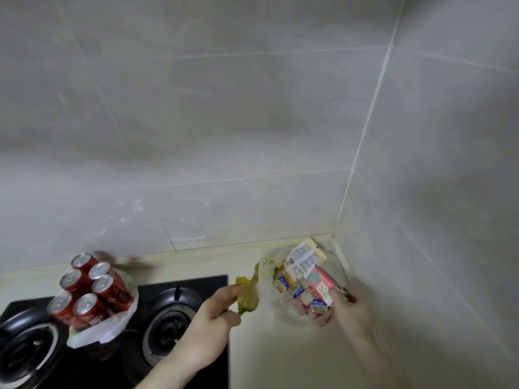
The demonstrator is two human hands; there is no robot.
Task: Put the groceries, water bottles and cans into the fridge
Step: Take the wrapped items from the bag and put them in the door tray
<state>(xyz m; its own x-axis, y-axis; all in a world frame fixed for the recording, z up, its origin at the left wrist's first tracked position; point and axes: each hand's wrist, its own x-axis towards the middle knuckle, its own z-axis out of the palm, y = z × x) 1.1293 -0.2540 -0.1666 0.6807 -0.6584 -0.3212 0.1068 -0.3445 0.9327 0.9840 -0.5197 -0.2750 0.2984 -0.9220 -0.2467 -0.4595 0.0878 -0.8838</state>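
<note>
A person's left hand point(222, 304) pinches the yellow-green handle point(247, 293) of a clear plastic grocery bag point(269, 299) lying on the cream counter point(280, 355) at lower right of the frame, in the corner of the tiled wall point(224, 122). The right hand point(349, 307) curls its fingers point(335, 294) round a pink-and-white carton point(320, 284) at the bag's mouth; whether it also holds the bag's far edge cannot be told. Small packets point(292, 289) and a pale printed pouch point(306, 255) crowd the opening.

At lower left, six red cans point(90, 287) stand upright in a white plastic bag point(112, 329) atop the black gas hob point(174, 313), between its two burners. No fridge or water bottles are in view.

The risks seem plain: lifted by one handle only, the thin bag could tip and spill the loose packets across the counter, or the film could tear. Pulling the carton free may drag neighbouring packets out with it. The cans, perched on the hob in a slack bag, could topple if knocked by the left arm reaching past.
</note>
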